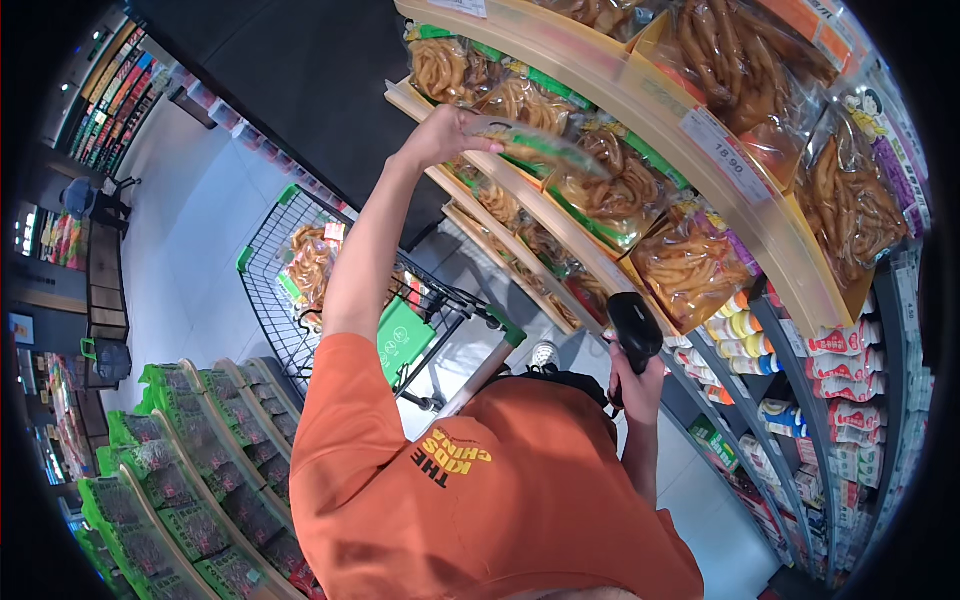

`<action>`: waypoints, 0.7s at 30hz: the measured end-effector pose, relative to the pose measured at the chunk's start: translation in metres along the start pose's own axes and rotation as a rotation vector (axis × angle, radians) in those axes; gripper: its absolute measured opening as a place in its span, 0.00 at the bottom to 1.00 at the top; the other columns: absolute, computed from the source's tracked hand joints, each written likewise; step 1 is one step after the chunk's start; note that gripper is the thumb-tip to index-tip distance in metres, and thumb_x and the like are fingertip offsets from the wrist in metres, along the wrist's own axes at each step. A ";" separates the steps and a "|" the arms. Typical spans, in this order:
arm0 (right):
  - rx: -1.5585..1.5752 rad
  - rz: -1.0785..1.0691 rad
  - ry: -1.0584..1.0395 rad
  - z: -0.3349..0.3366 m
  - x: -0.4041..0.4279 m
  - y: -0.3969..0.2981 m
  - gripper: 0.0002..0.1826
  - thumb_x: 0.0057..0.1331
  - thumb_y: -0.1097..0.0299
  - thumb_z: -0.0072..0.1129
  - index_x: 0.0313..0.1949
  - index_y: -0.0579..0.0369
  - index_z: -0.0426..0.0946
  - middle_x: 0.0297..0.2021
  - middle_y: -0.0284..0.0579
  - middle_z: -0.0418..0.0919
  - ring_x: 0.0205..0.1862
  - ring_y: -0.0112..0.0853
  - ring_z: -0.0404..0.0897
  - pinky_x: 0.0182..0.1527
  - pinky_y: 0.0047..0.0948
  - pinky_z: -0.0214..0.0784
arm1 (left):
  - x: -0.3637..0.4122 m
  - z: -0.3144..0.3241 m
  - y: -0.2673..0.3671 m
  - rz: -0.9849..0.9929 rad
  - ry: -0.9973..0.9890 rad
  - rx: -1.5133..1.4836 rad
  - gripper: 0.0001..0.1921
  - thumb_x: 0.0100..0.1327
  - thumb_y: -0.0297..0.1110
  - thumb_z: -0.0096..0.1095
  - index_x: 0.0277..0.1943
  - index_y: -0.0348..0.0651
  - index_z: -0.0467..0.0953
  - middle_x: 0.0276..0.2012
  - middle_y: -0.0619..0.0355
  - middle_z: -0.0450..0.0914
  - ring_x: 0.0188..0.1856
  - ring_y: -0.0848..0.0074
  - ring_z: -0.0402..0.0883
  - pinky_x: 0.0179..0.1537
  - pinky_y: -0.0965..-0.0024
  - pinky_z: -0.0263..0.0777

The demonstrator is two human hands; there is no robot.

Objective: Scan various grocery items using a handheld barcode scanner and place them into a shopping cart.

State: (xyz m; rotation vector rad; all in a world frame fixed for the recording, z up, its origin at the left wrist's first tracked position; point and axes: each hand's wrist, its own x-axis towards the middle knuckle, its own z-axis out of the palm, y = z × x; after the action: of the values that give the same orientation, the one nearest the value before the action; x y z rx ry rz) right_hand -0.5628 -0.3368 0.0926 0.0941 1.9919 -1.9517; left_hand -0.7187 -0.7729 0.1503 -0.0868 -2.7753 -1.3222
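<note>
My left hand (442, 135) is stretched out over a shelf and pinches the edge of a clear plastic packet with a green band (536, 142). Below that packet sit bags of brown, finger-like food (604, 195), which look like chicken feet, in yellow-edged shelf compartments. My right hand (637, 386), close to my body, is wrapped around the handle of a black handheld scanner (635, 330). The scanner's head is beside a bag with a purple label (694, 266) at the shelf's near end.
A shopping cart with green corners (259, 240) stands ahead on the left, holding similar bags (307, 262). Tiered shelves of green packets (187, 465) rise at lower left. Bottles (750, 337) fill racks at right. A person (94, 199) is far off at left.
</note>
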 end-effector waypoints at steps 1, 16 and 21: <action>-0.002 -0.001 -0.013 0.002 0.001 -0.001 0.06 0.69 0.73 0.63 0.35 0.59 0.76 0.16 0.30 0.71 0.14 0.17 0.68 0.16 0.20 0.56 | -0.012 -0.006 0.013 -0.103 0.072 0.028 0.21 0.56 0.47 0.80 0.39 0.35 0.87 0.28 0.61 0.85 0.31 0.80 0.79 0.39 0.72 0.76; -0.026 -0.024 -0.324 0.084 0.014 -0.055 0.06 0.66 0.72 0.68 0.39 0.59 0.81 0.19 0.28 0.75 0.17 0.14 0.69 0.18 0.18 0.58 | -0.243 0.104 0.014 -0.429 0.836 -0.560 0.12 0.73 0.38 0.64 0.41 0.37 0.84 0.23 0.73 0.74 0.23 0.93 0.63 0.23 0.82 0.52; -0.009 -0.025 -0.379 0.098 0.009 -0.055 0.06 0.66 0.73 0.67 0.40 0.60 0.80 0.20 0.28 0.76 0.17 0.14 0.70 0.18 0.18 0.59 | -0.265 0.123 0.007 -0.465 0.836 -0.628 0.11 0.72 0.36 0.66 0.35 0.38 0.81 0.19 0.74 0.70 0.20 0.93 0.61 0.21 0.81 0.50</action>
State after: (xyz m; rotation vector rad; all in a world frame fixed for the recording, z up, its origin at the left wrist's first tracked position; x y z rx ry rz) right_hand -0.5678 -0.4376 0.1437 -0.2832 1.7578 -1.8130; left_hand -0.4587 -0.6787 0.0557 0.8972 -1.6710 -1.7354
